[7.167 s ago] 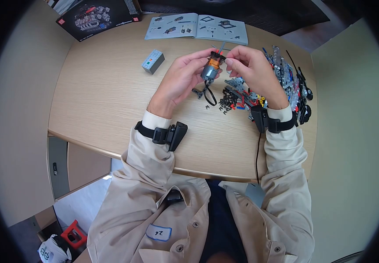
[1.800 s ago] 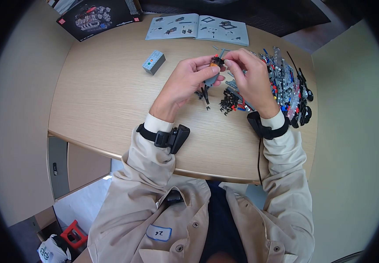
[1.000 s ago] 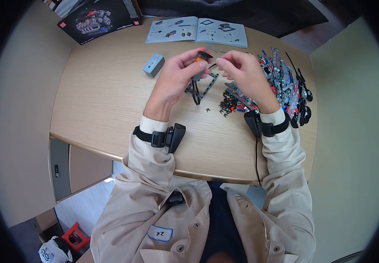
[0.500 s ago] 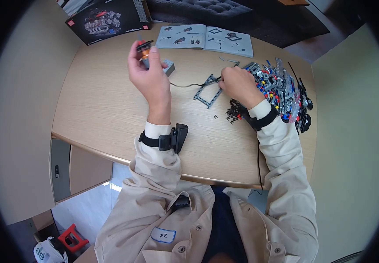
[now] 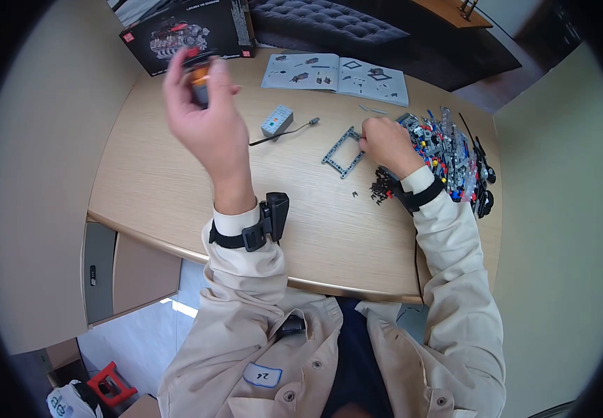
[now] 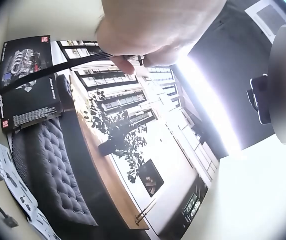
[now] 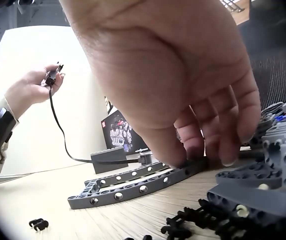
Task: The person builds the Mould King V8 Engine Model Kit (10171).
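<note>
At the back left of the surface [image 5: 329, 226], a black box [image 5: 225, 45] with a picture of an engine on its front. Held up high before that box, the motor [image 5: 201, 78], orange in the middle and dark at the bottom, with a bit of red by the top. Curled round it, the left hand [image 5: 204, 129], a little blurry. On the left wrist, a small black camera [image 5: 274, 217], strapped over a light tan sleeve [image 5: 244, 282].

Hanging from the motor, a thin black cord [image 5: 264, 141], going down to the surface and ending in a grey plug [image 5: 314, 121]. Right behind the cord, a grey block [image 5: 277, 121] with tiny green and red spots on top. Farther back, a booklet [image 5: 367, 78], lying open to pictures of parts.

To the right of the plug, low by the surface, the grey frame [image 5: 333, 152], four-sided and full of holes. Cannot tell if all flat or a tiny bit up. At its right end, the right hand [image 5: 388, 144], pinching the frame with thumb and fingers. In front of the frame, one black pin [image 5: 355, 194] by itself. Behind the right hand, two thin grey rods [image 5: 379, 112]. Just in front of that hand, a heap of black pins [image 5: 381, 188].

At the far right, a big pile [image 5: 447, 150] of grey, clear, blue, red and yellow parts, with round black pieces [image 5: 485, 202] along its outer edge.
</note>
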